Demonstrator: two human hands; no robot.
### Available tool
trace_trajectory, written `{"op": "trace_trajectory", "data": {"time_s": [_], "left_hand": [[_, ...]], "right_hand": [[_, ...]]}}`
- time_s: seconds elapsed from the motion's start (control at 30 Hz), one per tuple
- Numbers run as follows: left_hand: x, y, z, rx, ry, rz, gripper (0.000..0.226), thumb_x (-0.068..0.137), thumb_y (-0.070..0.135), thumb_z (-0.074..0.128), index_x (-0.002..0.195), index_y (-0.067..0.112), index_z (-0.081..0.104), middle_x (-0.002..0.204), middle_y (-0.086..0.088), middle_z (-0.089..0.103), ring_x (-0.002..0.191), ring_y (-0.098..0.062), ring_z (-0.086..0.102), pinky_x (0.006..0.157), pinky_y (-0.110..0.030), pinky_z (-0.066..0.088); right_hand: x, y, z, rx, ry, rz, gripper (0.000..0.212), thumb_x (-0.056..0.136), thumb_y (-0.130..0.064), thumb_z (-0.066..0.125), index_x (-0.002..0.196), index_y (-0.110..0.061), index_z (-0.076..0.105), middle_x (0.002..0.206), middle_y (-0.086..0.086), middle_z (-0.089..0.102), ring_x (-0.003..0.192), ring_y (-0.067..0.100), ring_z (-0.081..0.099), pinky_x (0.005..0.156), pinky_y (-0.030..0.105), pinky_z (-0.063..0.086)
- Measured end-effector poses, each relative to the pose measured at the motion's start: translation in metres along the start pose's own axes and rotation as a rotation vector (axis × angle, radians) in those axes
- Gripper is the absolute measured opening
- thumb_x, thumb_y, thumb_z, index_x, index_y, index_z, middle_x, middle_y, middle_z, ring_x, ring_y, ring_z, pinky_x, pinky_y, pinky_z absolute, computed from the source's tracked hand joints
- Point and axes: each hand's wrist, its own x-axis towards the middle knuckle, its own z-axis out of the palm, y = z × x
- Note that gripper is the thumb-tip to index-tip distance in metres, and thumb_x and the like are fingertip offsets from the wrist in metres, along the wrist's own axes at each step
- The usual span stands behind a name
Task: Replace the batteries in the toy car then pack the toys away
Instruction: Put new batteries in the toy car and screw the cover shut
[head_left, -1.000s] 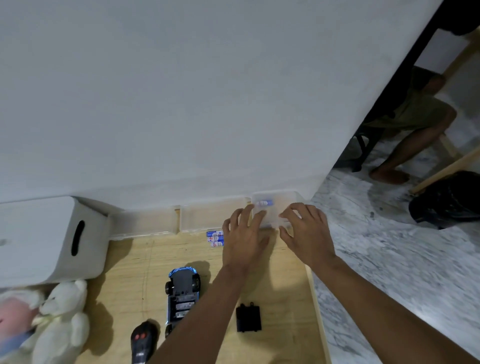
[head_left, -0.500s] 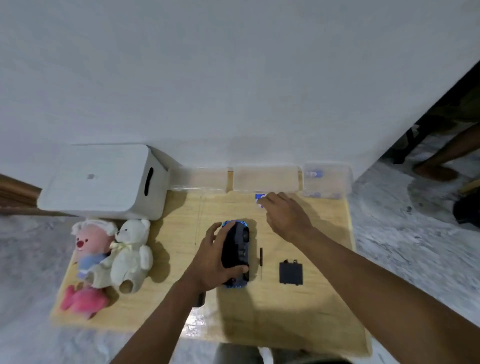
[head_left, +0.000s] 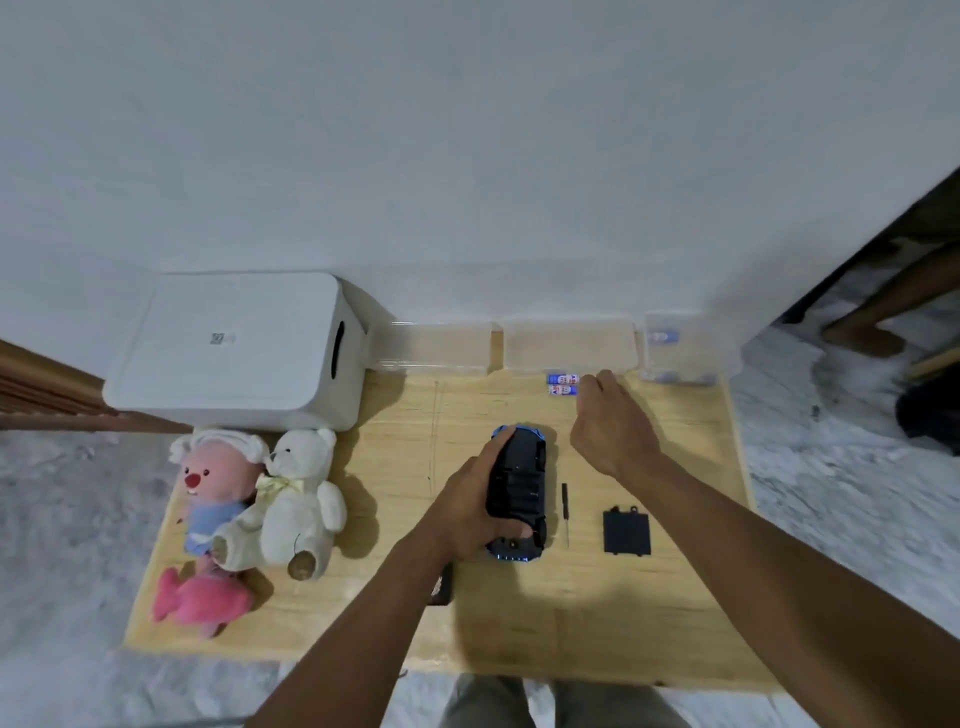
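Toy car (head_left: 524, 478) at the centre of the frame, upside down on the wooden desk (head_left: 675, 597), black underside up, blue trim showing at both ends. Gripped along its left edge by the left hand (head_left: 462, 519), fingers curled over the body, thumb across the near end. Just right of the car, a thin screwdriver (head_left: 565, 514) lying flat, then a black battery cover (head_left: 626, 532), apart from both. Above and right of centre, two batteries (head_left: 562, 384) side by side near the back edge; right hand (head_left: 610, 431) reaching to their right end, fingers bent, back of the hand to the camera, so cannot tell whether pinching a battery or only beside it. Along the wall, three clear plastic boxes (head_left: 569, 345), the rightmost with more batteries inside. Upper left, a closed white storage bin (head_left: 234, 353). Lower left, a pink-faced plush (head_left: 213, 483), a white teddy bear (head_left: 296, 493) leaning against it, and a pink plush fish (head_left: 200, 603). Dark object (head_left: 442, 587), mostly hidden, under the left forearm.
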Motion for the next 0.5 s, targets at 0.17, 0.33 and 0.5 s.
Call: {"op": "trace_trajectory", "data": {"time_s": [0.17, 0.33, 0.5], "left_hand": [[0.0, 0.005, -0.012, 0.031, -0.024, 0.049, 0.124, 0.059, 0.029, 0.087, 0.155, 0.059, 0.013, 0.138, 0.005, 0.051, 0.125, -0.019, 0.057, 0.104, -0.048, 0.052], [-0.002, -0.002, -0.022, -0.004, -0.001, 0.055, 0.12, 0.069, 0.025, 0.087, 0.157, 0.056, 0.011, 0.136, 0.006, 0.056, 0.123, -0.012, 0.059, 0.105, -0.045, 0.053], [-0.003, -0.005, -0.033, -0.018, 0.012, 0.068, 0.119, 0.073, 0.019, 0.088, 0.159, 0.051, 0.012, 0.135, 0.011, 0.055, 0.116, -0.014, 0.063, 0.101, -0.042, 0.055]], "right_hand": [[0.012, -0.009, -0.005, -0.253, -0.027, -0.084, 0.038, 0.094, -0.015, 0.051, 0.131, -0.016, 0.047, 0.124, 0.005, 0.046, 0.075, 0.033, 0.06, 0.06, 0.036, 0.043], [0.005, -0.006, 0.016, -0.428, -0.007, -0.126, 0.032, 0.089, -0.007, 0.063, 0.121, -0.014, 0.059, 0.125, 0.006, 0.054, 0.06, 0.03, 0.061, 0.05, 0.032, 0.036], [0.003, -0.005, 0.023, -0.486, 0.05, -0.122, 0.039, 0.069, -0.007, 0.084, 0.102, -0.015, 0.067, 0.101, 0.005, 0.061, 0.038, 0.025, 0.051, 0.039, 0.027, 0.023]]}}
